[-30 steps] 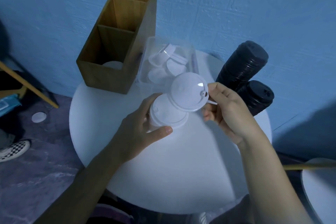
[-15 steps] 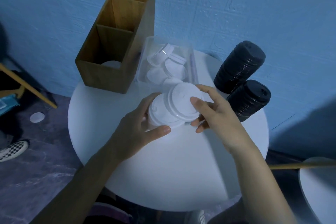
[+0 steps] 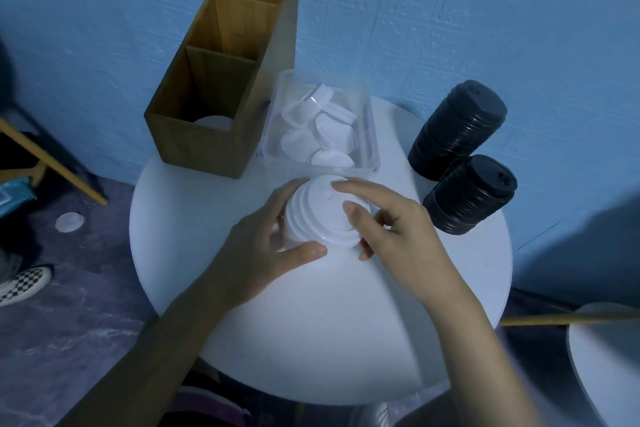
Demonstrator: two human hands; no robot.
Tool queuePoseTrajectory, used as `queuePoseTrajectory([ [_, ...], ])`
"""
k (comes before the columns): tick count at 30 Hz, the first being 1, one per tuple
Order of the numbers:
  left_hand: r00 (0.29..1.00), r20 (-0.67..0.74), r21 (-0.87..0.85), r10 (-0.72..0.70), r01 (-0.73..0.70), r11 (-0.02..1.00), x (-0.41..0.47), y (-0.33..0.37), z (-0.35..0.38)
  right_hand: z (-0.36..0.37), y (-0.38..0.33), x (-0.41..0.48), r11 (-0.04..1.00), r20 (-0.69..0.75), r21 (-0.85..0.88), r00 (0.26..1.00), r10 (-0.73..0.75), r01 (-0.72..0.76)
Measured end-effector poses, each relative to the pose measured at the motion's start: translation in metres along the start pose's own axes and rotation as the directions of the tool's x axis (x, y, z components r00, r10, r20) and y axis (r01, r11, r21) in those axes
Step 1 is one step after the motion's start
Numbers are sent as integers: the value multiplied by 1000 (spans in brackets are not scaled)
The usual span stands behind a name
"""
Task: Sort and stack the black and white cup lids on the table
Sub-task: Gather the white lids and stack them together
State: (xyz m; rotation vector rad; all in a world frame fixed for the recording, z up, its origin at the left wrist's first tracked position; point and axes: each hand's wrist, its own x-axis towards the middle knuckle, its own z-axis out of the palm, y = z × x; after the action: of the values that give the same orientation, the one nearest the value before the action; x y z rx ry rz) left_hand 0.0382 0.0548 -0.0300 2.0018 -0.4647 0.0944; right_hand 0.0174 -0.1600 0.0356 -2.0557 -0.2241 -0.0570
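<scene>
Head view: left hand [image 3: 263, 253] grips stepped white lid stack [image 3: 318, 215]; right hand [image 3: 405, 236] fingers clamp its top

Up top it's all blue, a rough-textured blue wall [image 3: 485, 10]. Centre frame sits a plain white round table [image 3: 311, 322]. At upper left is a brown wood-grain organiser box [image 3: 207, 146], and next to it a clear plastic tub [image 3: 372, 135] showing white lids [image 3: 332, 128]. On the right, an upper black lid stack [image 3: 457, 128] and a lower black lid stack [image 3: 471, 194]. Dead centre is a stack of white lids [image 3: 318, 211]. Lower left shows a purple-grey marbled floor [image 3: 69, 322], a black-and-white checkered shoe [image 3: 24, 282] and a lone white lid [image 3: 69, 221].
</scene>
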Motion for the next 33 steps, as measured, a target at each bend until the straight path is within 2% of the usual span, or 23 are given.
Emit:
queuePoseTrajectory([
  [3,1000,6,7,-16,16,1000,0,1,-1,-4,-3,-1,998,102,-21,993,67,-65],
  [6,1000,-2,40,9,-9,999,1,3,-1,-5,-3,-3,999,152,-27,987,48,-45],
  [12,1000,-11,9,-2,2,1000,1,1,0,-1,2,-5,994,-67,-108,998,15,-22],
  [15,1000,-14,12,15,-14,1000,1,0,1,6,-2,-9,962,-55,-273,998,-17,1],
  [21,999,-23,49,27,-26,998,2,0,1,13,-13,-8,888,-36,-459,999,-18,-1],
  [26,999,-29,44,32,-31,999,2,-3,2,8,-13,-8,877,3,-479,999,-50,45],
  [30,1000,-23,50,19,-18,999,3,-4,2,2,-15,-5,882,94,-466,995,-31,72],
  [33,1000,-18,48,15,-15,999,3,-6,2,3,-16,-3,893,96,-447,995,-17,58],
])
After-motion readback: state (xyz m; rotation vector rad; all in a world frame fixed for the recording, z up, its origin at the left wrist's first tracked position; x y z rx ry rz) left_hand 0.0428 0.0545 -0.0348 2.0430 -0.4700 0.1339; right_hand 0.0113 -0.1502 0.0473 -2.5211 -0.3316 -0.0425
